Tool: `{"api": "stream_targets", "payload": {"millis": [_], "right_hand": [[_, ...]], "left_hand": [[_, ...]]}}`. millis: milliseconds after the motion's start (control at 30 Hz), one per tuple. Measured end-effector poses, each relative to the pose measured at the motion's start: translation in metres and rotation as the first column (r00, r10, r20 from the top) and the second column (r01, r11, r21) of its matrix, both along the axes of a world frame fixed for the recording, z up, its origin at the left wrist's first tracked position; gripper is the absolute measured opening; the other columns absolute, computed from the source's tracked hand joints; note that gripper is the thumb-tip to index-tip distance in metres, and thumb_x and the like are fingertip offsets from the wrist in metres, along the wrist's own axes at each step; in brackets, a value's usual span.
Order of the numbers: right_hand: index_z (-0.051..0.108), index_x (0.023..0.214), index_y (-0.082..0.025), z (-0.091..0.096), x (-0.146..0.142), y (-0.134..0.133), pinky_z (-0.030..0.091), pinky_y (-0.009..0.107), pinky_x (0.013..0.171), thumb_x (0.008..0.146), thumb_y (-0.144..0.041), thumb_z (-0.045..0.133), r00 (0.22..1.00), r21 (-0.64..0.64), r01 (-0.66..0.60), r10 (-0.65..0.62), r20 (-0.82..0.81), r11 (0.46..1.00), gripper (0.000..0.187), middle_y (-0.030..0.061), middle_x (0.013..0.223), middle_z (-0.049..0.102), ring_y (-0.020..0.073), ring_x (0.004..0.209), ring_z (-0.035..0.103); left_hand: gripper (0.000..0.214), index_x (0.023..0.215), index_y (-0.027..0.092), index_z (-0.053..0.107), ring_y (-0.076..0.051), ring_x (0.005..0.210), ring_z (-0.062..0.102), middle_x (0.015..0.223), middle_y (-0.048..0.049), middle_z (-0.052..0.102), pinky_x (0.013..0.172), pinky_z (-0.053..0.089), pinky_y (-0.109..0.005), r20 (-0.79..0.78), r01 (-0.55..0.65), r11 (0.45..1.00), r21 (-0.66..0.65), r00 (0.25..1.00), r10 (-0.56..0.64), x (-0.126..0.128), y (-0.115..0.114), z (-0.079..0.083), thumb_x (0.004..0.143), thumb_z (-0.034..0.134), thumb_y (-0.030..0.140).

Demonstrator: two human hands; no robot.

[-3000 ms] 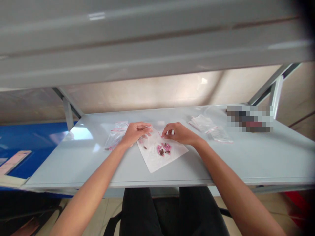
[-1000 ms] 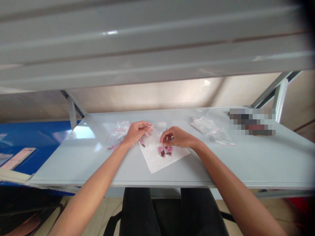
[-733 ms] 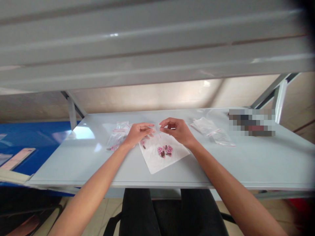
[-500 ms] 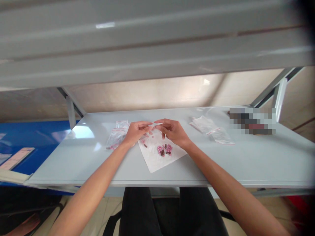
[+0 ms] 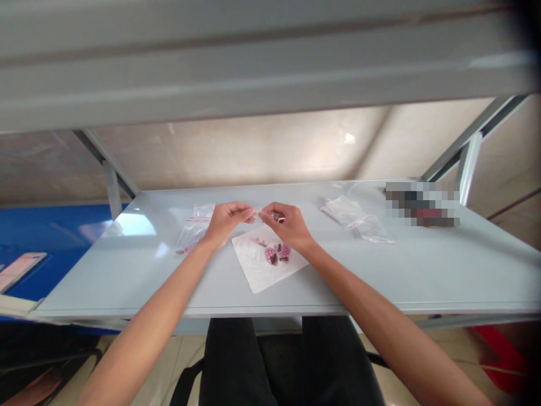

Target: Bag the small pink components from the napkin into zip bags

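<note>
A white paper sheet lies on the grey shelf in front of me. A small heap of pink and dark brown pills rests on it. Just above the sheet, my left hand and my right hand meet, each pinching an end of a small clear zip bag. Both hands are closed on the bag, and what it contains is too small to tell.
Filled small bags lie left of my left hand. A pile of empty clear bags sits to the right, beyond it a blurred object. An upper shelf hangs overhead. A blue surface lies at the left.
My right hand left the pill heap, rose and joined the left hand at the small bag. The left hand kept holding the bag throughout.
</note>
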State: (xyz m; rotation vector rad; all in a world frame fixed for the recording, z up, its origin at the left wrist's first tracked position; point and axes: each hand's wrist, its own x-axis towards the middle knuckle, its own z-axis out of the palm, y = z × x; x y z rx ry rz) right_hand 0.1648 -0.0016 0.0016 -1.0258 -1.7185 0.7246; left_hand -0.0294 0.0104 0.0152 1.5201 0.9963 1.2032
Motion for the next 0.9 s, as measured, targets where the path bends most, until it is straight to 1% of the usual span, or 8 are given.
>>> {"api": "stream_targets", "payload": {"millis": [167, 400, 533, 600, 667, 733, 800, 900], "right_hand": [[0.073, 0.085, -0.017, 0.001, -0.003, -0.002, 0.043, 0.026, 0.065, 0.09, -0.048, 0.061, 1.0, 0.012, 0.026, -0.027, 0.012, 1.0, 0.034, 0.0037, 0.078, 0.072, 0.0139, 0.065, 0.057], [0.074, 0.087, -0.019, -0.002, -0.005, -0.001, 0.044, 0.027, 0.065, 0.09, -0.054, 0.06, 1.0, 0.009, 0.031, -0.031, 0.005, 0.999, 0.038, 0.0044, 0.081, 0.072, 0.0161, 0.071, 0.06], [0.072, 0.084, -0.019, -0.001, -0.006, -0.004, 0.044, 0.027, 0.066, 0.091, -0.052, 0.06, 0.999, 0.068, 0.032, -0.031, -0.013, 0.997, 0.036, 0.0043, 0.08, 0.071, 0.0154, 0.068, 0.058], [0.071, 0.082, -0.018, 0.001, -0.004, -0.003, 0.044, 0.027, 0.066, 0.091, -0.05, 0.06, 0.999, 0.096, 0.038, -0.035, -0.033, 0.995, 0.035, 0.0045, 0.08, 0.07, 0.0149, 0.067, 0.057], [0.069, 0.083, -0.018, 0.002, 0.001, 0.0, 0.043, 0.027, 0.065, 0.091, -0.051, 0.06, 0.994, 0.09, 0.095, -0.089, -0.07, 0.991, 0.036, 0.0046, 0.079, 0.069, 0.0142, 0.065, 0.054], [0.068, 0.086, -0.017, 0.003, 0.007, 0.004, 0.04, 0.027, 0.061, 0.09, -0.053, 0.059, 0.976, 0.054, 0.189, -0.182, -0.117, 0.98, 0.038, 0.004, 0.077, 0.067, 0.0133, 0.062, 0.051], [0.067, 0.085, -0.017, 0.004, 0.014, 0.008, 0.038, 0.026, 0.057, 0.09, -0.055, 0.058, 0.951, 0.016, 0.267, -0.261, -0.164, 0.964, 0.039, 0.0027, 0.073, 0.063, 0.0127, 0.059, 0.047], [0.065, 0.083, -0.018, 0.007, 0.019, 0.008, 0.037, 0.025, 0.056, 0.089, -0.056, 0.058, 0.939, -0.014, 0.286, -0.283, -0.197, 0.958, 0.04, 0.002, 0.069, 0.06, 0.0129, 0.06, 0.048]], "left_hand": [[0.033, 0.083, 0.013, 0.074, -0.018, 0.07, 0.068, 0.075, -0.0068, 0.074, 0.076, 0.054, -0.032, -0.061, -0.008, 1.0, 0.021, 0.998, 0.009, 0.004, 0.0, -0.004, 0.077, 0.079, 0.045], [0.033, 0.079, 0.015, 0.07, -0.016, 0.071, 0.065, 0.073, -0.0043, 0.069, 0.074, 0.051, -0.028, -0.181, 0.032, 0.989, 0.142, 0.983, -0.006, 0.003, -0.001, -0.001, 0.084, 0.071, 0.048], [0.035, 0.076, 0.016, 0.064, -0.015, 0.069, 0.061, 0.072, -0.0029, 0.064, 0.071, 0.05, -0.027, -0.192, 0.046, 0.983, 0.18, 0.981, -0.011, 0.009, -0.004, 0.001, 0.086, 0.069, 0.049], [0.034, 0.081, 0.016, 0.065, -0.015, 0.072, 0.062, 0.077, -0.0042, 0.065, 0.07, 0.05, -0.027, -0.19, 0.039, 0.981, 0.188, 0.982, -0.003, 0.011, -0.006, 0.003, 0.088, 0.065, 0.05], [0.033, 0.089, 0.016, 0.067, -0.017, 0.076, 0.063, 0.085, -0.0064, 0.068, 0.067, 0.049, -0.027, -0.238, 0.026, 0.981, 0.194, 0.971, 0.021, 0.01, -0.008, 0.006, 0.087, 0.065, 0.049], [0.029, 0.091, 0.018, 0.069, -0.018, 0.08, 0.063, 0.091, -0.0068, 0.071, 0.067, 0.047, -0.027, -0.37, 0.075, 0.977, 0.199, 0.929, 0.004, 0.004, -0.008, 0.009, 0.079, 0.073, 0.045], [0.025, 0.086, 0.021, 0.073, -0.02, 0.082, 0.062, 0.09, -0.0053, 0.072, 0.071, 0.046, -0.029, -0.529, 0.191, 0.964, 0.184, 0.846, -0.066, -0.004, -0.007, 0.011, 0.069, 0.081, 0.036], [0.021, 0.081, 0.024, 0.077, -0.022, 0.082, 0.061, 0.084, -0.0039, 0.071, 0.076, 0.045, -0.031, -0.653, 0.321, 0.936, 0.145, 0.742, -0.153, -0.015, -0.001, 0.008, 0.062, 0.085, 0.031]]}}
